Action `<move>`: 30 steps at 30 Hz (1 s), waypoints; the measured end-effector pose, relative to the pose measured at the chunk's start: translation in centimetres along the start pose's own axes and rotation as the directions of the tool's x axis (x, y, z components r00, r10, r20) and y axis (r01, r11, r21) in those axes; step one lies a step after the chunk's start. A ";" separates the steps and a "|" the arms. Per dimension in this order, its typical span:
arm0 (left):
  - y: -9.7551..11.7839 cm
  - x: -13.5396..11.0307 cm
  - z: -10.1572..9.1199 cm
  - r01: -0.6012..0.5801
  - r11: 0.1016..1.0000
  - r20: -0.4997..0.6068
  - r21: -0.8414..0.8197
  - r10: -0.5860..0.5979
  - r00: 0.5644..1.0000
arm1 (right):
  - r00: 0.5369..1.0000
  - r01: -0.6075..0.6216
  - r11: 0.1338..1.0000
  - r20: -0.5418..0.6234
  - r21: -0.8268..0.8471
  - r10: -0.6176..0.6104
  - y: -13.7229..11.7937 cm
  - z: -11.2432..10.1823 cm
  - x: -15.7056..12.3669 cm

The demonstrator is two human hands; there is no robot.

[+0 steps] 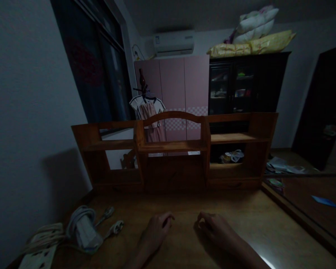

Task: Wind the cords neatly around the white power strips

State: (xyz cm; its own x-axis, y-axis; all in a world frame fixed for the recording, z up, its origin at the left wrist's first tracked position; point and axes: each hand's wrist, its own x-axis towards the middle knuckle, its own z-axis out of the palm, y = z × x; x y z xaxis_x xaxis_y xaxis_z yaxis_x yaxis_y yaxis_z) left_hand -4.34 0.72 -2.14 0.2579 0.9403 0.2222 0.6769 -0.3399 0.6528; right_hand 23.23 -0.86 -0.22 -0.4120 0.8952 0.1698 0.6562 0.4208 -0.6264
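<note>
My left hand (158, 228) rests on the wooden desk top (182, 209), left of the middle, its fingers curled loosely inward. Opposite it, a short gap away, my right hand (216, 227) is also curled, with the thumb and forefinger bent toward each other. I see nothing in either hand. The undersides of the fingers are in shadow. Behind the hands stands a wooden shelf unit (173, 145) with an arched top rail. To the left of my left hand lie a coiled cable with a white adapter (86, 231) and pale plugs (116, 227).
A white power strip with wound cord (42, 243) sits at the desk's left corner, by the wall. The raised wooden edge (296, 216) borders the right side. Farther back are a pink wardrobe (172, 82), a dark cabinet (257, 82) and hanging clothes (148, 112).
</note>
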 end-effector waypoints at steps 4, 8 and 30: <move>0.6 -0.3 -0.1 -0.007 1.000 -0.001 0.005 0.007 1.000 | 1.000 -0.024 1.000 -0.010 0.016 0.024 -0.7 -0.2 -0.2; 1.1 -0.8 -0.4 -0.029 0.998 0.000 0.049 0.029 1.000 | 1.000 0.001 0.999 -0.023 0.033 0.000 -0.9 -0.1 -0.2; 0.4 -2.1 -7.6 -0.061 0.836 -0.372 0.545 0.306 0.876 | 0.999 0.051 0.999 -0.006 0.007 -0.051 -0.2 0.0 -0.1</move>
State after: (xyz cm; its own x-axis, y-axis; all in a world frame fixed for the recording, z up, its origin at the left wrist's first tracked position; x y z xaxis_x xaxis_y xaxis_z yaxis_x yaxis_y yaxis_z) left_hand -9.85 -1.22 3.10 0.1764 0.7263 0.6643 0.9262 -0.3510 0.1378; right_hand 23.12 -1.03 -0.11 -0.4414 0.8733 0.2062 0.6299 0.4652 -0.6219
